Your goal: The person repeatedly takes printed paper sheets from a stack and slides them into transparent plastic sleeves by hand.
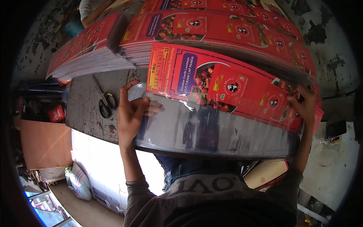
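Note:
A red printed sheet (181, 72) with panda logos and food pictures lies slanted in front of me, its lower part under or against clear plastic film (211, 128). My left hand (132, 109) is at the film's left end, thumb and forefinger apart, the other fingers curled at the film's edge; whether they grip it is unclear. My right hand (305, 104) rests at the right end of the red sheet, thumb and forefinger spread on its surface, the other fingers partly hidden. Black-handled scissors (104, 104) lie left of my left hand.
Tall stacks of red printed sheets (162, 28) stand behind, with another stack (87, 49) at the back left. Another person's arm (94, 15) shows at the top left. The worn table (85, 113) ends near my body. A white sack (78, 181) sits on the floor.

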A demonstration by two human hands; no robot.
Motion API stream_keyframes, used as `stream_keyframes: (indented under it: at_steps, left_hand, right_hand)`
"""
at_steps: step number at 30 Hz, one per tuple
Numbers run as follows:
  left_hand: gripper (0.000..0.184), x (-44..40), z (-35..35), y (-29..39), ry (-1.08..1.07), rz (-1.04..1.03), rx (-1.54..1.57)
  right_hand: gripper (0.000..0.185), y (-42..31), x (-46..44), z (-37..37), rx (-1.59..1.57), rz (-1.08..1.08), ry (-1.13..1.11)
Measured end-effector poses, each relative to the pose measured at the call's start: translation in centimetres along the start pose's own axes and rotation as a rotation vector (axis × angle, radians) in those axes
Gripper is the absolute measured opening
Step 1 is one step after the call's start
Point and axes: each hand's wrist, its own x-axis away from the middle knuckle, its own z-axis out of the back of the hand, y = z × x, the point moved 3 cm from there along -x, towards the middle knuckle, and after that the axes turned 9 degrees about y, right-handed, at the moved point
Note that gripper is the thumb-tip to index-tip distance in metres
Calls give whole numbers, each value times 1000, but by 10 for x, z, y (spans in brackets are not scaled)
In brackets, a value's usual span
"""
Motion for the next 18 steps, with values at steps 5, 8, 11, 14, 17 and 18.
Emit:
stream_keyframes:
  at_steps: [5,8,11,14,17,18]
  left_hand:
    - [36,1,1,-5,18,-10,17]
    - [35,1,1,-5,27,-23,17]
    - [32,2,1,-4,38,-18,50]
    - [30,2,2,-1,44,13,64]
    - [28,2,1,-1,60,37,76]
    - [28,2,2,-2,73,41,101]
  right_hand:
    - [40,1,0,3,-12,-9,-23]
    - [39,2,0,3,-22,20,-13]
    - [39,2,0,4,-58,33,5]
    - [39,3,-1,4,-70,15,-30]
    - [40,2,-2,3,-35,22,-80]
    - [40,2,-3,2,-10,34,-101]
